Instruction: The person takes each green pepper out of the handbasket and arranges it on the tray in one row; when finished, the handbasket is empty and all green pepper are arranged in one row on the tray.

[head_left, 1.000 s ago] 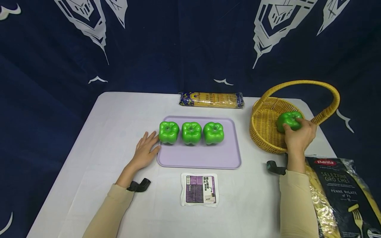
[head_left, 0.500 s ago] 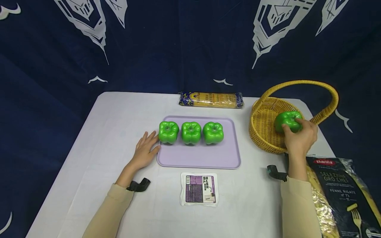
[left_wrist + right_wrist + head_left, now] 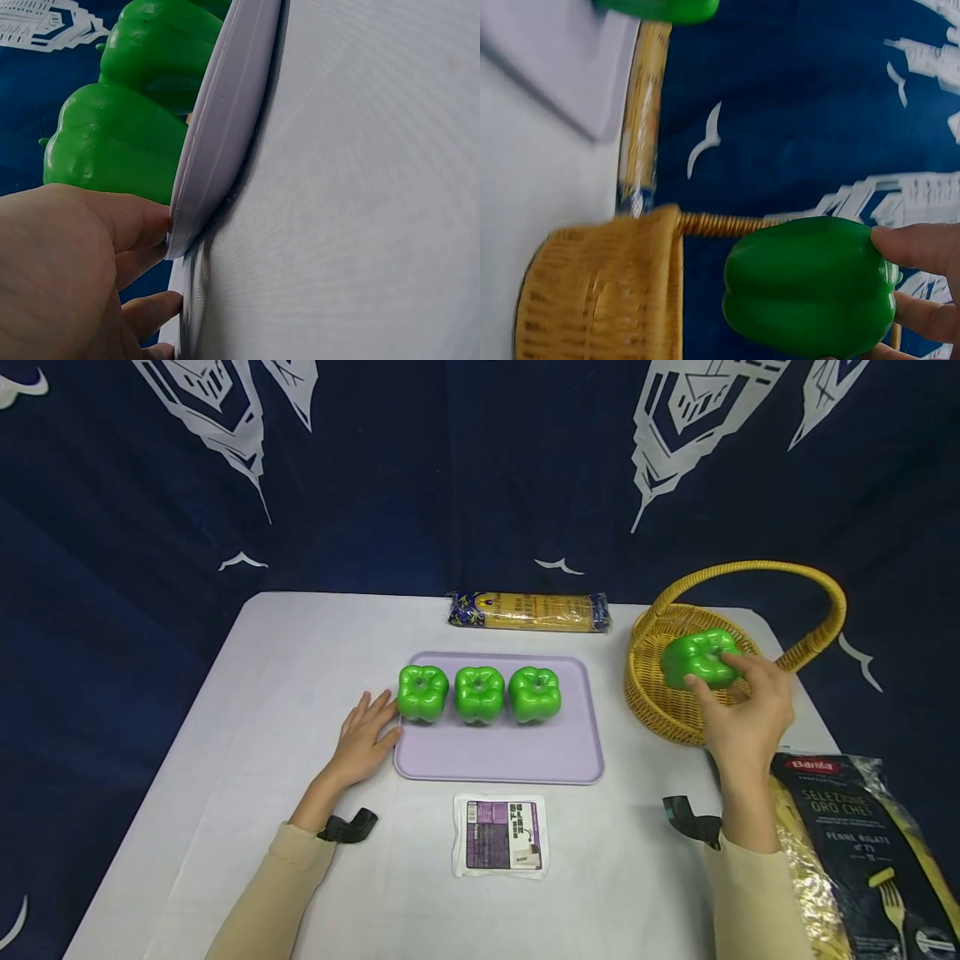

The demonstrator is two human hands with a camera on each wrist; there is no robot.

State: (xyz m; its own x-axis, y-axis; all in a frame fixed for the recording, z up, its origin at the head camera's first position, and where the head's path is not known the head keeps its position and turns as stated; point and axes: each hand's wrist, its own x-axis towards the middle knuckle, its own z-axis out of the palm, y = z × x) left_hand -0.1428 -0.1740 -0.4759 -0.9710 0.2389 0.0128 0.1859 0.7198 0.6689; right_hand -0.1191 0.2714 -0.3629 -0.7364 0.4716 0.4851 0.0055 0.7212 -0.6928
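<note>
My right hand (image 3: 750, 710) pinches a green bell pepper (image 3: 699, 658) by its stem end, thumb on one side and fingers on the other. In the head view the pepper overlaps the opening of a yellow wicker basket (image 3: 651, 693); the right wrist view shows this pepper (image 3: 810, 289) above the basket's rim. On a lilac tray (image 3: 498, 756) stand three more green bell peppers (image 3: 480, 695) in a row. My left hand (image 3: 362, 743) lies with fingers spread at the tray's left edge; in the left wrist view its fingertips touch the tray rim (image 3: 217, 127).
Behind the tray lies a packet of long pasta (image 3: 536, 612). A flat white and purple packet (image 3: 501, 837) sits in front of it. At the right, a large black penne bag (image 3: 855, 843) lies near the right forearm. The basket's tall handle (image 3: 757, 567) arches over it.
My right hand has lifted the pepper from inside the basket and moved it left. The left hand, the tray and its peppers have stayed in place.
</note>
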